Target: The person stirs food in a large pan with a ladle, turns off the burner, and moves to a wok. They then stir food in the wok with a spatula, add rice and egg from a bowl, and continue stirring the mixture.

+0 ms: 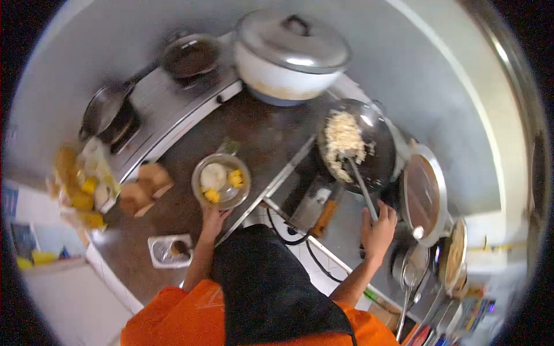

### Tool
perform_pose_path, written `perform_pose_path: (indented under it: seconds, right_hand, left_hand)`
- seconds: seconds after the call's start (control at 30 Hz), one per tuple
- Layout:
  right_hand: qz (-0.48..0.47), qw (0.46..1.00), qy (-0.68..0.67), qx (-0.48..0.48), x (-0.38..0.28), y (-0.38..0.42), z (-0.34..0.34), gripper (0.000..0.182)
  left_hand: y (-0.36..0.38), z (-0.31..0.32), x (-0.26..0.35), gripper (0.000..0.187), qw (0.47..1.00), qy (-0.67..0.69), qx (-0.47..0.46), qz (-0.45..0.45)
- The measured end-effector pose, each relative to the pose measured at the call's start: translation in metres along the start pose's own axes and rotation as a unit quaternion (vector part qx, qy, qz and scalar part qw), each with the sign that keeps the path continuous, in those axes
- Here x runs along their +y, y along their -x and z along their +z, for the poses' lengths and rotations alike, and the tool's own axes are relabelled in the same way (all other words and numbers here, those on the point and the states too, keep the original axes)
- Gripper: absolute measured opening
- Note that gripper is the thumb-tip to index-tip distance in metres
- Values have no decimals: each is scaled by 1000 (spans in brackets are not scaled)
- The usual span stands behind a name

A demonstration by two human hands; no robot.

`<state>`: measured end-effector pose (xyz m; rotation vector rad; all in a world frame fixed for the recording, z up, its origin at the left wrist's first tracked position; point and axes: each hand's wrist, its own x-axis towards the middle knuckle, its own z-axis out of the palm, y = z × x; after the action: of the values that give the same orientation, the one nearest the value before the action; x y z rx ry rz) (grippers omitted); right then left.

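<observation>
My left hand [214, 218] is closed on the near rim of a round bowl [244, 193] on the dark counter. In the bowl lie a white mound [214, 175] and several yellow pieces [235, 179]. On the right, my right hand [378, 229] grips the handle of a metal spatula [363, 187]. The spatula's far end rests in pale, crumbly food [343, 137] inside a black wok [378, 161]. A cleaver [312, 204] with a wooden handle lies just below the wok.
A large lidded pot [283, 81] stands behind the counter's middle. Two dark pans [190, 56] are at the back left. Brown shells or bowls [145, 189] and a white tray [154, 252] lie left. A strainer [413, 268] and a large round lid [423, 196] are right.
</observation>
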<state>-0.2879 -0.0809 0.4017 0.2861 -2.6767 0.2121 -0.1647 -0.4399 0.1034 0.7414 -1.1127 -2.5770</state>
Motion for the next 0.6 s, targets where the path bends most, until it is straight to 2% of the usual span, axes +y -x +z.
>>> perform_pose_path:
  seconds: [0.07, 0.1, 0.13, 0.17, 0.2, 0.23, 0.27, 0.3, 0.33, 0.37, 0.4, 0.43, 0.47, 0.53, 0.57, 0.6]
  right_hand:
    - [117, 987, 107, -38, 42, 2, 11, 45]
    - [170, 972, 97, -132, 61, 0, 16, 48]
    - [219, 946, 79, -227, 80, -3, 22, 51]
    - [202, 928, 86, -301, 94, -6, 26, 56]
    - [214, 927, 85, -296, 106, -11, 29, 56]
    - [301, 861, -83, -401, 109, -18, 29, 57]
    - [369, 753, -250, -484, 115, -18, 29, 58]
    - [380, 694, -335, -512, 129, -15, 37, 53]
    - [381, 695, -337, -508, 137, -12, 44, 53]
    - [412, 613, -462, -491, 143, -5, 49, 48]
    - [431, 518, -576, -463, 150, 2, 56, 43]
    - [484, 424, -655, -396, 151, 10, 68, 29]
    - [461, 404, -694, -377, 150, 10, 73, 22]
    - [429, 510, -658, -352, 133, 14, 66, 21]
    - [430, 511, -656, -352, 121, 16, 56, 21]
    - [360, 675, -549, -338, 109, 18, 48, 27]
  left_hand:
    - [1, 0, -1, 62, 1000, 6, -2, 9]
    - [-3, -2, -6, 62, 1000, 5, -25, 1]
    - [-6, -7, -9, 62, 997, -75, -30, 16]
    - [-11, -16, -14, 62, 987, -156, -33, 34]
    - [-14, -25, -20, 62, 986, -159, -45, 32]
    - [-20, -40, -29, 61, 986, -162, -28, 22]
    - [-23, -40, -29, 61, 986, -165, -9, 12]
    - [-24, -38, -30, 61, 986, -168, -15, 13]
    - [-17, -27, -24, 60, 998, -57, 24, -16]
    - [-12, -19, -18, 60, 995, 56, 64, -46]
    - [-9, -12, -15, 60, 996, 56, 60, -44]
    - [-7, -7, -13, 58, 996, 53, 63, -35]
    - [-6, -2, -12, 57, 996, 50, 65, -26]
    - [-4, 8, -8, 56, 996, 56, 70, -29]
    - [-4, 11, -7, 55, 995, 56, 75, -30]
    - [-8, 10, -10, 55, 995, 58, 75, -28]
